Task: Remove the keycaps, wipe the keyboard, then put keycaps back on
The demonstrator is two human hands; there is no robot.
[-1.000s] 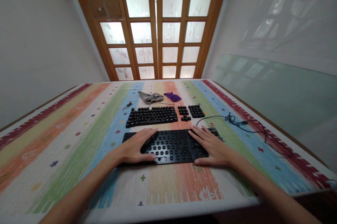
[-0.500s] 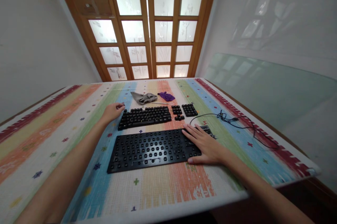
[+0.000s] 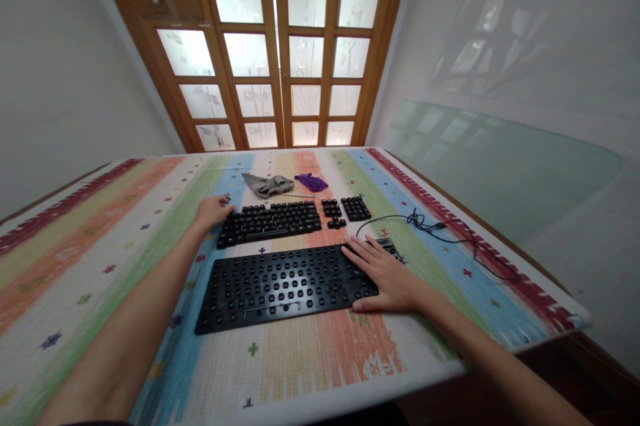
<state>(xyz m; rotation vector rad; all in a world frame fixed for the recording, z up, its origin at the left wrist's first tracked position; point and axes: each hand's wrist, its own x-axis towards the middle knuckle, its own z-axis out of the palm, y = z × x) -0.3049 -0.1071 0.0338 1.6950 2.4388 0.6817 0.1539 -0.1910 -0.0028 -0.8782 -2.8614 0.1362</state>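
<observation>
Black keyboard base [image 3: 280, 289], one, lies without its caps on the striped tablecloth [image 3: 285, 354], just nearer than the loose keycaps [image 3: 275, 223]. Change over 1.0 s: left hand [image 3: 213, 211] is off the base's left end and now beside the keycaps' far-left corner, fingers curled at a small dark object [image 3: 227, 199]; cannot tell whether it is pinched. Right hand [image 3: 389, 277] stays palm-down on the base's right end, fingers spread. Counts: keycap groups, four; grey cloth [image 3: 270, 185], one; purple cloth [image 3: 312, 183], one; tangled cable [image 3: 426, 221], one
</observation>
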